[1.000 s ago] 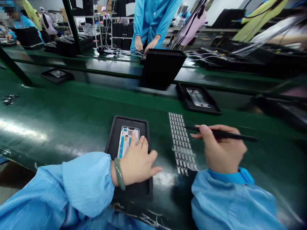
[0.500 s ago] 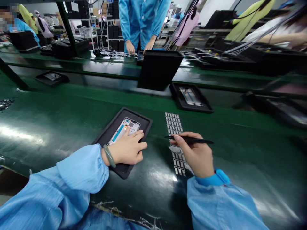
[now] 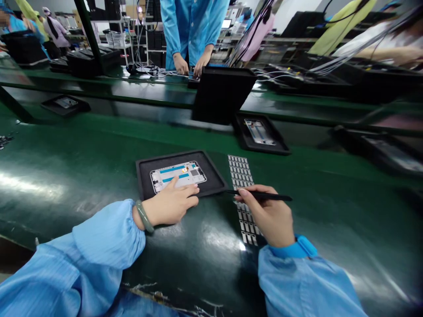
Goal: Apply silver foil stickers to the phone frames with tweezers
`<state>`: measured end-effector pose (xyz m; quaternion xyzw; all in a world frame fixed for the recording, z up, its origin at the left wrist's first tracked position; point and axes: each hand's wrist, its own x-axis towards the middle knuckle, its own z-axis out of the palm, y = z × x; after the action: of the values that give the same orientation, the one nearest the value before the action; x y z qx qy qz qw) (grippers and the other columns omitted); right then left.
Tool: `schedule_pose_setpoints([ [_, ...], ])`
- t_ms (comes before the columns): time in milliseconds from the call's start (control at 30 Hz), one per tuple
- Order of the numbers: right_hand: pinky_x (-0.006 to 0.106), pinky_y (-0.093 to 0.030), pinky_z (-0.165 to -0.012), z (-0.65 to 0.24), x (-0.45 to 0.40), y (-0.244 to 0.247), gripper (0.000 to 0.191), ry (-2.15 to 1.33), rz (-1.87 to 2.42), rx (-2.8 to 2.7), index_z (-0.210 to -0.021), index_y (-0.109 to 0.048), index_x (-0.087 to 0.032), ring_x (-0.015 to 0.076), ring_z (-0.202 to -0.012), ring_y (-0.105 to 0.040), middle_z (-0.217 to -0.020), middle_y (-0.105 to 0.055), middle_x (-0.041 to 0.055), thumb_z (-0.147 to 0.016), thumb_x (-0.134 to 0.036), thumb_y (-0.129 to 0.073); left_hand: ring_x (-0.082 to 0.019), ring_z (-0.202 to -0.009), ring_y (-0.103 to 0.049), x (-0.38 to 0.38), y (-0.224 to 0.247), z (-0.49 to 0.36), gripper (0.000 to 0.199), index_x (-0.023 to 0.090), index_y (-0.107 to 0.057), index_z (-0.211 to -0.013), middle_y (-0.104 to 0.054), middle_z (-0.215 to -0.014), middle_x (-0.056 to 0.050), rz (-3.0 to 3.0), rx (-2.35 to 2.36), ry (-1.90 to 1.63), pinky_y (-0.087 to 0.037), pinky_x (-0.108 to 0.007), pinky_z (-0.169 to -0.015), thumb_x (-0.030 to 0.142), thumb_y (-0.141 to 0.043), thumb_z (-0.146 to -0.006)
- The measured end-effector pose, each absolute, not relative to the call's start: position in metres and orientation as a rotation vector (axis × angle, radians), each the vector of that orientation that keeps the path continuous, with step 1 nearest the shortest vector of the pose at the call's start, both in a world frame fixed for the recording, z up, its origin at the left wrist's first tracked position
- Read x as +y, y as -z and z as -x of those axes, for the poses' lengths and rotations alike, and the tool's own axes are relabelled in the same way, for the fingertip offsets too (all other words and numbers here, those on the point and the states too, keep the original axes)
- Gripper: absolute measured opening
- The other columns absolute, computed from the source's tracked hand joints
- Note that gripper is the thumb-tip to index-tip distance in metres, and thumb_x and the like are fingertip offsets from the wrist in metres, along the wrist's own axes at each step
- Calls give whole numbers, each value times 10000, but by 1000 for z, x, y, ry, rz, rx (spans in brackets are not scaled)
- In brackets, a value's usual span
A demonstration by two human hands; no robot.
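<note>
A phone frame [image 3: 194,172] with blue strips lies in a black tray [image 3: 214,178] on the green bench. Over the tray's near side rests my left hand [image 3: 173,200], its fingers spread and the fingertips on the frame's lower edge. Black tweezers [image 3: 272,197] are gripped in my right hand [image 3: 269,215], pointing left. Their tip reaches the tray's right corner; whether it holds anything is too small to tell. Beneath my right hand lies a sheet of small metallic pieces in rows [image 3: 241,169], partly hidden by the fingers.
Another tray [image 3: 279,147] with a phone frame sits behind the sheet, and one more tray [image 3: 79,108] is at far left. A tall black box [image 3: 224,94] stands at the bench's back. Across the bench a person in a blue coat [image 3: 194,31] works among cables.
The tray with the phone frame has turned clockwise under my left hand, from slanting to lying nearly crosswise. My right hand with the tweezers has barely moved.
</note>
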<state>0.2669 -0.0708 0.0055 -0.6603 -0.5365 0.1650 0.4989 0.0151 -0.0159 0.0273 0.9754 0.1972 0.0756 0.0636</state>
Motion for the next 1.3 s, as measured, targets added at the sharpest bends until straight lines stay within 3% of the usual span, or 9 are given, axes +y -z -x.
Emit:
schedule_pose_setpoints([
  [133, 338, -544, -653, -266, -70, -5, 344, -384, 1624, -1318, -871, -591, -216, 238, -677, -673, -713, -653, 26, -791, -546, -652, -178, -1192, -456, -3, -30, -30, 243, 152, -510, -1128, -528, -1266, -70, -2910, 755, -394, -315, -350, -1041, 204, -397, -919],
  [333, 327, -537, -636, -267, -70, -5, 341, -369, 1624, -1323, -869, -593, -212, 236, -668, -672, -712, -653, 28, -797, -540, -651, -252, -1209, -435, 22, -20, -53, 380, 79, -473, -1202, -502, -1303, -122, -2867, 985, -419, -333, -385, -1017, 348, -431, -937],
  [600, 321, -540, -625, -267, -73, -7, 332, -368, 1604, -1336, -857, -599, -208, 230, -655, -668, -724, -648, 32, -801, -532, -649, -258, -1191, -458, 21, -19, -56, 369, 46, -482, -1170, -517, -1261, -160, -2854, 1010, -362, -325, -379, -1030, 320, -468, -923],
  [767, 318, -540, -607, -265, -71, -5, 325, -363, 1587, -1377, -866, -602, -211, 226, -637, -663, -728, -649, 30, -804, -527, -642, -195, -1104, -540, 31, -25, -54, 350, 100, -509, -1140, -597, -1149, -102, -2810, 1013, -327, -409, -312, -961, 372, -389, -956],
  [833, 310, -536, -600, -266, -70, -4, 317, -355, 1584, -1387, -866, -602, -214, 222, -633, -662, -710, -647, 24, -805, -523, -642, -208, -1187, -489, 25, -26, -52, 366, 105, -488, -1195, -556, -1237, -113, -2813, 1025, -320, -382, -345, -1003, 365, -383, -959],
  [933, 308, -525, -606, -268, -71, -4, 310, -337, 1593, -1387, -865, -602, -216, 219, -635, -661, -704, -648, 20, -808, -518, -643, -308, -1326, -312, -4, -26, -52, 413, 118, -426, -1298, -365, -1424, -158, -2857, 1037, -326, -267, -518, -1064, 322, -429, -939],
  [1033, 324, -515, -625, -272, -72, -3, 321, -308, 1605, -1387, -873, -605, -214, 227, -656, -661, -709, -649, 22, -812, -527, -636, -340, -1307, -326, -36, -25, -52, 428, 140, -383, -1352, -358, -1427, -170, -2966, 1025, -259, -280, -603, -1011, 211, -387, -931],
  [1167, 349, -501, -649, -277, -73, -2, 316, -238, 1621, -1413, -874, -612, -216, 235, -674, -655, -755, -655, 32, -823, -527, -623, -278, -1226, -434, -32, -22, -50, 427, 179, -381, -1359, -492, -1333, -115, -3026, 1141, -240, -363, -555, -958, 144, -308, -940],
  [1300, 349, -498, -669, -278, -75, -4, 306, -182, 1605, -1445, -880, -621, -221, 227, -686, -651, -791, -656, 36, -838, -524, -610, -266, -1210, -430, 29, -18, -34, 398, 176, -451, -1297, -529, -1276, -113, -2967, 1403, -337, -328, -526, -985, 117, -287, -939],
])
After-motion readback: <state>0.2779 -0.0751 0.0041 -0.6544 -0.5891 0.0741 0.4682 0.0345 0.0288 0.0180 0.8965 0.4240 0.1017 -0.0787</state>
